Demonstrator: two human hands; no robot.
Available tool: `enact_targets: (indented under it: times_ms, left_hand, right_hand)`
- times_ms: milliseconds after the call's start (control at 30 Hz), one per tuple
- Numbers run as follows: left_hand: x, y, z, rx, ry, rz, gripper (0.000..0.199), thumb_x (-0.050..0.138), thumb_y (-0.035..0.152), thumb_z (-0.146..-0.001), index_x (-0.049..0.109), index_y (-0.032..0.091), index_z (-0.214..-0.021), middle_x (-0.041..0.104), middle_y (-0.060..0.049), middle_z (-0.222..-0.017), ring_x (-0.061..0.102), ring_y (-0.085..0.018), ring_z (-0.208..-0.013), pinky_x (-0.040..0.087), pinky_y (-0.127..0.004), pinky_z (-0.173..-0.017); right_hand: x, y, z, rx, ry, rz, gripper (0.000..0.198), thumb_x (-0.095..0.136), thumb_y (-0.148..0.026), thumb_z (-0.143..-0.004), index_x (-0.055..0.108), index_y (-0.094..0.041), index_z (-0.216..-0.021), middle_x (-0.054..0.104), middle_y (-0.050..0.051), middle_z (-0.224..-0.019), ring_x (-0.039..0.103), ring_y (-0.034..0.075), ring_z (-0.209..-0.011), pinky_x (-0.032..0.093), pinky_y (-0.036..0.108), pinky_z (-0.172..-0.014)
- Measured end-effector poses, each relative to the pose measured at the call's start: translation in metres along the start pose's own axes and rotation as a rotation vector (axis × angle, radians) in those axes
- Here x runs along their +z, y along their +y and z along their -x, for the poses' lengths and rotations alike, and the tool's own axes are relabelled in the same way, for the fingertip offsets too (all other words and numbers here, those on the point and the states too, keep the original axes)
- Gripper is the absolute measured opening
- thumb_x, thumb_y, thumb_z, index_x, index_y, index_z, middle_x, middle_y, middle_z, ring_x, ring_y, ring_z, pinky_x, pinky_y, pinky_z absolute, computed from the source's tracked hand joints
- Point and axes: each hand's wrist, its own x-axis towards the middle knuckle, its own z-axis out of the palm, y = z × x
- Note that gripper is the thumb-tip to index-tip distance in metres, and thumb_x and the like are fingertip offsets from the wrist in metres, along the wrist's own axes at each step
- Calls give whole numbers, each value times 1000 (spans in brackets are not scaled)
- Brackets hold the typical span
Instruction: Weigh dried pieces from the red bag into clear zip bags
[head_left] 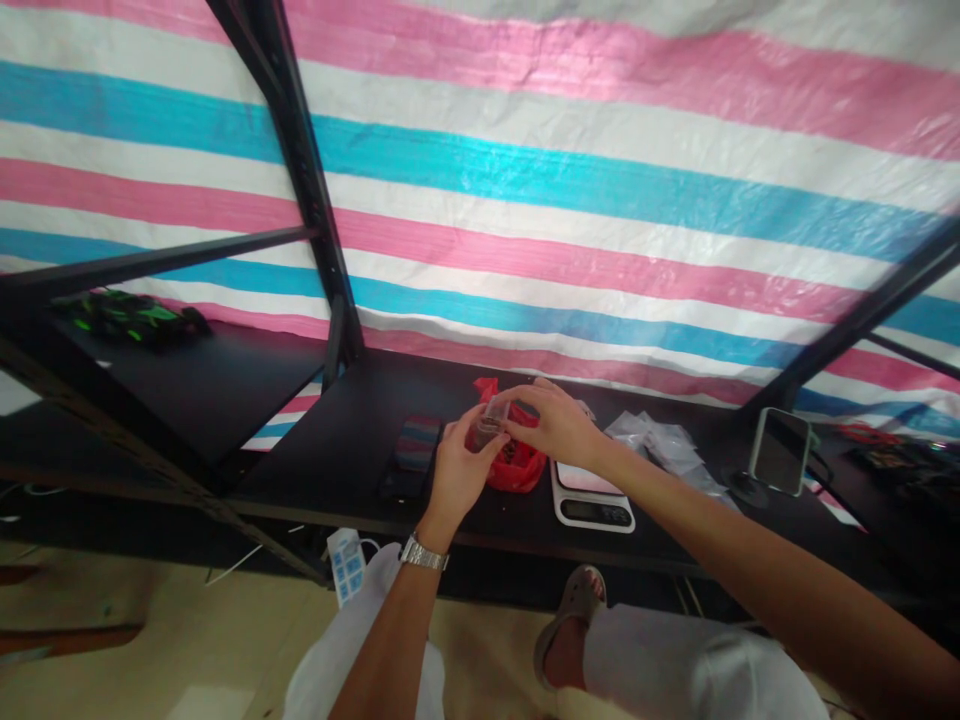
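Observation:
Over the red plastic bag [531,472], my left hand [459,470] is closed around what looks like a small clear plastic bag [491,424]. Some dark contents show inside it, too small to name. My right hand [551,420] pinches the upper edge of the same clear bag from the other side. Small brownish pieces [516,450] lie in the open red bag just below my fingers. Under my right forearm stands a white digital scale [596,512], its display facing me and its far part hidden by the arm.
Several clear plastic bags [664,440] lie right of the scale. Farther right, a phone [780,452] leans upright on a stand. A dark striped object [418,444] sits left of my hands. Black shelf posts [322,210] and a striped tarp [562,240] bound the black tabletop [322,440].

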Motion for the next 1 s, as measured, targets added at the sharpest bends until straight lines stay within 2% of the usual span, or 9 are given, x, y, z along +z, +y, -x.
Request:
enact_targets:
  times_ms: [100,233,400,533,633,700,800,900,1000]
  left_hand:
    - [2,1,1,25,-8,-11,51,87,31,-82,76,25,-131,72,-8,-113,71,-23,-99,57,-38,-97]
    - [6,2,1,3,-3,-30,50,88,29,-81,77,25,-129,71,-8,-112,72,-24,-97,57,-39,-97]
    - [7,-2,2,-8,-11,-15,52,89,28,-79,76,25,-129,73,-9,-114,73,-26,-101,55,-41,-101]
    - [4,-8,2,9,-32,-5,50,88,28,-81,75,25,-129,74,-10,-119,73,-26,-105,56,-42,-102]
    - [0,-8,0,11,-42,32,50,86,31,-83,74,24,-130,76,-11,-121,73,-26,-108,56,-42,-104]
    - [-2,-5,0,22,-37,58,51,85,33,-84,72,24,-132,76,-11,-124,73,-26,-111,56,-41,-104]
    - [-3,2,1,52,-17,93,50,84,34,-85,71,24,-132,75,-10,-129,73,-26,-115,56,-40,-105]
    - [0,6,4,68,-16,117,52,85,35,-85,70,24,-133,75,-10,-130,73,-26,-117,56,-39,-107]
    - [5,8,6,80,-15,116,54,85,34,-85,70,24,-136,75,-10,-130,72,-26,-118,55,-40,-109]
  right_hand:
    - [-2,-2,3,-52,-21,73,35,77,-19,-92,76,-27,-126,81,5,-124,66,27,-102,49,43,-98]
    - [-1,2,7,-58,53,60,37,72,-20,-96,72,-27,-132,78,6,-131,68,28,-111,49,45,-104]
    - [3,17,8,79,202,35,28,69,-25,-96,72,-25,-125,79,8,-126,71,28,-116,52,44,-105]
    - [21,35,7,302,-24,79,11,70,-28,-97,76,-25,-106,83,5,-101,77,24,-93,55,34,-85]
    - [41,45,3,361,-123,127,11,72,-24,-93,78,-24,-103,83,6,-90,77,25,-85,54,32,-76]
    - [50,46,0,346,-127,120,10,76,-20,-89,79,-22,-98,82,7,-86,77,26,-82,54,32,-77]
    - [50,40,-1,298,-83,94,11,73,-16,-90,80,-21,-97,83,9,-100,76,26,-96,54,35,-92]
    - [37,27,8,255,74,-93,20,59,-19,-99,78,-21,-105,82,8,-111,74,23,-105,53,36,-99]
    - [25,13,23,243,138,-390,20,59,-31,-101,76,-22,-107,81,4,-103,74,20,-93,56,32,-88]
